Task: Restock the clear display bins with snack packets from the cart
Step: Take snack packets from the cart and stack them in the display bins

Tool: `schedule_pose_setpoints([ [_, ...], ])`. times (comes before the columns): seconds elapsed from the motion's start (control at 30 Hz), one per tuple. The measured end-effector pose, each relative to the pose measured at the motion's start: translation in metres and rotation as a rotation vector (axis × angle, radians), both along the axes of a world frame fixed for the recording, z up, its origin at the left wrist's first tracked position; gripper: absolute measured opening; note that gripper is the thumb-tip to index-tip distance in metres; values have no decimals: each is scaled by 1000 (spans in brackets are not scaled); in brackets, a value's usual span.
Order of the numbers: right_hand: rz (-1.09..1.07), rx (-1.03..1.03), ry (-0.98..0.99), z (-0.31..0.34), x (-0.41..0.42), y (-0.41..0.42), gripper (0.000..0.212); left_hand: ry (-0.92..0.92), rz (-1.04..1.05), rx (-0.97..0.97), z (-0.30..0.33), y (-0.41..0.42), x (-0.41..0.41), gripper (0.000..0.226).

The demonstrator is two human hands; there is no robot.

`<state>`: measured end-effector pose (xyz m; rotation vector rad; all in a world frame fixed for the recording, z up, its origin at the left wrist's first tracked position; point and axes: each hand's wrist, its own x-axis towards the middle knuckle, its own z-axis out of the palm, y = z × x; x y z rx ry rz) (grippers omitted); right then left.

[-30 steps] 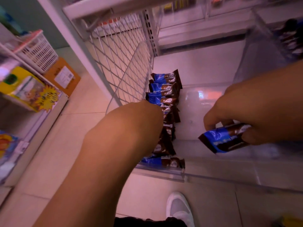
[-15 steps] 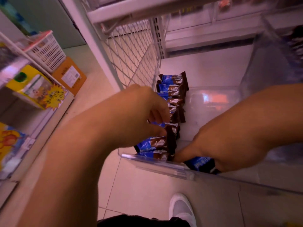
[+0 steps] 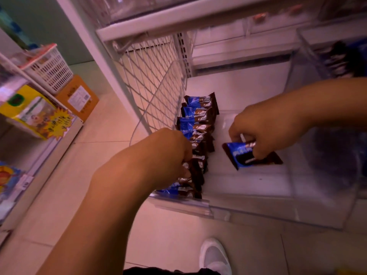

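A clear display bin (image 3: 248, 203) sits on the shelf in front of me. Along its left side stands a row of several blue-and-brown snack packets (image 3: 198, 116). My left hand (image 3: 166, 157) reaches into the near end of that row, its fingers curled around packets there; the fingertips are hidden. My right hand (image 3: 266, 130) pinches one blue-and-brown snack packet (image 3: 241, 155) by its upper edge and holds it low over the bin's bare floor, to the right of the row.
A white wire mesh panel (image 3: 153, 84) rises left of the bin. Another clear bin (image 3: 337, 62) with dark packets is at the upper right. On the left stand a shelf with yellow boxes (image 3: 29, 110), a white basket (image 3: 49, 70) and a cardboard box (image 3: 79, 98). My shoe (image 3: 216, 257) is below.
My right hand has lifted from the bin's front edge to mid-bin, its packet now in plain view. My left hand stays at the row's near end. The camera view has shifted.
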<state>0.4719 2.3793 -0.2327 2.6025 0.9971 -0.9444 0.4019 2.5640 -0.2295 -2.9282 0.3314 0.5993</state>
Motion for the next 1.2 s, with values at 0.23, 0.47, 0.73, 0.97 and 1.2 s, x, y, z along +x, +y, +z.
schedule_pose_setpoints([
  [0.23, -30, 38, -503, 3, 40, 2, 32, -4, -10, -1, 0, 3, -3, 25],
  [0.47, -122, 213, -542, -18, 73, 12, 40, -195, 52, -337, -13, -13, 8, 36],
  [0.73, -37, 168, -618, -23, 85, 18, 30, 128, 225, -344, -49, -25, 14, 75],
  [0.97, 33, 104, -655, -24, 79, 25, 33, 130, 205, -294, -57, -23, 18, 72],
  [1.2, 53, 170, -864, 36, -19, -40, 42, -267, 42, -339, -29, -45, 11, 36],
])
